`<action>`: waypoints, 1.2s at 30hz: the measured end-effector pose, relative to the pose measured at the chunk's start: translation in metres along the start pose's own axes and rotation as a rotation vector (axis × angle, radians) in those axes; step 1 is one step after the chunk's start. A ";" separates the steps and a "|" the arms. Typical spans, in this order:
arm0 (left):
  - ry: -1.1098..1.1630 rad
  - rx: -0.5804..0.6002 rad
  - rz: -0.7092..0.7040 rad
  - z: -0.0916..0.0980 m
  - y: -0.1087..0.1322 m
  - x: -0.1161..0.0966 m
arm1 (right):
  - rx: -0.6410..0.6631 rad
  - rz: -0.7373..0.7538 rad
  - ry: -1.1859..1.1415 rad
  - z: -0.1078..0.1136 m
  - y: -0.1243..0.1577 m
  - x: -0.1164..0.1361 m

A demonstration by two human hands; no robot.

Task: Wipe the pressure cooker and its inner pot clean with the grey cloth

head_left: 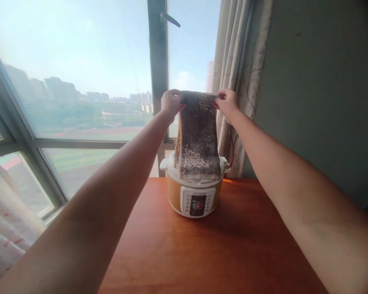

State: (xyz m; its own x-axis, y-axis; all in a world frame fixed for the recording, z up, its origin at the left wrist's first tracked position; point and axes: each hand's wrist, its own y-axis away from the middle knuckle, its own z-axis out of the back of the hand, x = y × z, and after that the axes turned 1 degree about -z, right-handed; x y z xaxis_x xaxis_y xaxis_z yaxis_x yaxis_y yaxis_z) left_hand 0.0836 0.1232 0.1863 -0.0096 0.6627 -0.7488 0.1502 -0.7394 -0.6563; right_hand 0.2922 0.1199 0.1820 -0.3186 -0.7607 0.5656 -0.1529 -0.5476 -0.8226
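Observation:
A dark grey-brown towel (199,126) with a pale floral pattern is stretched between my two hands, its lower end draped over the lid of an electric pressure cooker (174,192). My left hand (171,104) pinches the towel's upper left corner. The upper right corner is pinched by my right hand (228,104). Both hands are raised above the cooker, which is white and gold with a control panel on its front. Most of the lid is hidden behind the cloth; a white side handle shows at each side.
The cooker stands on a reddish-brown wooden table (184,253). Behind it is a large window with a grey frame (158,61) and a handle (171,20). A light curtain (236,49) hangs right of the window, beside a dark wall (319,102). Another pale curtain (9,220) is at lower left.

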 end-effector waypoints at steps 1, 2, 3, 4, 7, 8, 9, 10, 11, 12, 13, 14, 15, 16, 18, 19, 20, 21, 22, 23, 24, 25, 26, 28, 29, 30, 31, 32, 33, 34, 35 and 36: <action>0.003 0.025 0.016 0.002 0.008 0.006 | 0.020 -0.026 -0.006 0.001 0.010 -0.005; 0.000 0.053 0.039 0.006 0.017 0.012 | 0.034 -0.069 -0.007 0.003 0.020 -0.009; -0.006 0.080 0.064 0.010 0.028 0.018 | 0.042 -0.115 -0.005 0.004 0.031 -0.013; -0.011 0.093 0.089 0.015 0.039 0.023 | 0.057 -0.134 -0.005 0.006 0.042 -0.017; 0.001 0.214 0.078 0.032 0.074 0.034 | 0.091 -0.168 -0.009 0.015 0.073 -0.019; 0.021 0.261 0.057 0.038 0.087 0.037 | 0.095 -0.168 -0.009 0.019 0.084 -0.017; 0.035 0.282 0.029 0.044 0.101 0.038 | 0.100 -0.164 -0.007 0.024 0.095 -0.013; 0.038 0.303 0.010 0.050 0.115 0.039 | 0.104 -0.155 -0.005 0.030 0.108 -0.008; 0.049 0.307 -0.006 0.055 0.130 0.039 | 0.111 -0.146 -0.003 0.036 0.122 -0.001; 0.054 0.313 -0.015 0.061 0.146 0.039 | 0.127 -0.133 0.007 0.042 0.138 0.007; 0.050 0.322 -0.025 0.067 0.162 0.039 | 0.142 -0.110 0.021 0.047 0.156 0.015; 0.038 0.333 -0.042 0.072 0.177 0.038 | 0.175 -0.098 0.034 0.052 0.174 0.022; 0.024 0.358 -0.059 0.078 0.192 0.037 | 0.208 -0.089 0.059 0.057 0.193 0.028; -0.015 0.383 -0.088 0.084 0.206 0.037 | 0.235 -0.083 0.092 0.060 0.212 0.033; -0.161 0.434 -0.156 0.095 0.229 0.037 | 0.262 -0.047 0.189 0.065 0.247 0.036; -0.238 0.466 -0.180 0.100 0.239 0.037 | 0.286 -0.009 0.251 0.066 0.261 0.035; -0.300 0.498 -0.205 0.104 0.246 0.038 | 0.316 0.033 0.309 0.068 0.274 0.034; -0.348 0.530 -0.230 0.108 0.251 0.039 | 0.349 0.079 0.365 0.069 0.283 0.031; -0.376 0.553 -0.256 0.111 0.255 0.041 | 0.380 0.126 0.415 0.070 0.290 0.030; -0.391 0.572 -0.278 0.114 0.257 0.042 | 0.400 0.170 0.460 0.071 0.293 0.029; -0.397 0.587 -0.291 0.115 0.257 0.043 | 0.404 0.208 0.503 0.071 0.294 0.030; -0.394 0.599 -0.292 0.116 0.257 0.043 | 0.393 0.242 0.545 0.071 0.293 0.033; -0.382 0.607 -0.280 0.117 0.256 0.044 | 0.367 0.269 0.587 0.070 0.291 0.036; -0.336 0.576 -0.237 0.117 0.250 0.047 | 0.311 0.312 0.654 0.061 0.283 0.044; -0.300 0.522 -0.208 0.116 0.246 0.051 | 0.309 0.334 0.676 0.054 0.279 0.048; -0.260 0.445 -0.170 0.116 0.241 0.057 | 0.335 0.361 0.693 0.045 0.275 0.049; -0.221 0.356 -0.122 0.115 0.235 0.065 | 0.382 0.387 0.707 0.035 0.272 0.049; -0.183 0.265 -0.061 0.113 0.229 0.074 | 0.442 0.410 0.724 0.025 0.269 0.047; -0.154 0.192 0.014 0.112 0.222 0.084 | 0.503 0.425 0.746 0.015 0.266 0.043; -0.134 0.130 0.096 0.110 0.216 0.095 | 0.550 0.427 0.771 0.006 0.264 0.038; -0.104 0.072 0.186 0.108 0.210 0.106 | 0.581 0.419 0.796 -0.001 0.262 0.032; -0.064 0.016 0.284 0.106 0.204 0.115 | 0.600 0.402 0.813 -0.006 0.259 0.026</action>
State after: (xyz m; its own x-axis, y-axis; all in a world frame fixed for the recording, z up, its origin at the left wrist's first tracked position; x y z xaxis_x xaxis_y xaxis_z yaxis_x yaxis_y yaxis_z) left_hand 0.0085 0.0362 -0.0437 -0.0322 0.4202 -0.9069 0.1403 -0.8965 -0.4203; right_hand 0.2385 -0.0400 -0.0169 -0.8011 -0.5847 -0.1280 0.5122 -0.5591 -0.6519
